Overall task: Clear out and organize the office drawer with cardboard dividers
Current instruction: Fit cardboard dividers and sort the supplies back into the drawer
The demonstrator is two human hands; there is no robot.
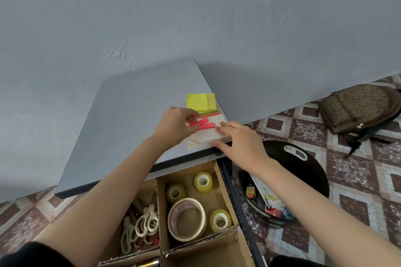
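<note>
Three small clear tape rolls [203, 182] and one large masking tape roll [187, 219], four rolls together; one yellow-green note pad [201, 102]; what look like three pink strips [202, 125]; several white-handled scissors [145, 223], too overlapped to count; one backpack [358, 108]; one black bin [314, 171]; one battery [148, 264].

desk [130, 125]: smooth, matt grey-blue laminate top.
cardboard dividers [159, 206]: brown corrugated card, matt, with raw fluted edges.
small tape rolls [203, 182]: glossy yellowish clear plastic film on white cores.
large tape roll [187, 219]: matt cream paper tape.
scissors [147, 221]: smooth cream plastic handles.
sticky notes [201, 102]: matt yellow-green paper.
pink flags [201, 124]: thin neon strips; paper or film, cannot tell.
wall [195, 17]: matt paint, slightly rough.
bin [303, 158]: glossy black plastic.
backpack [358, 108]: patterned brown cloth.
</note>
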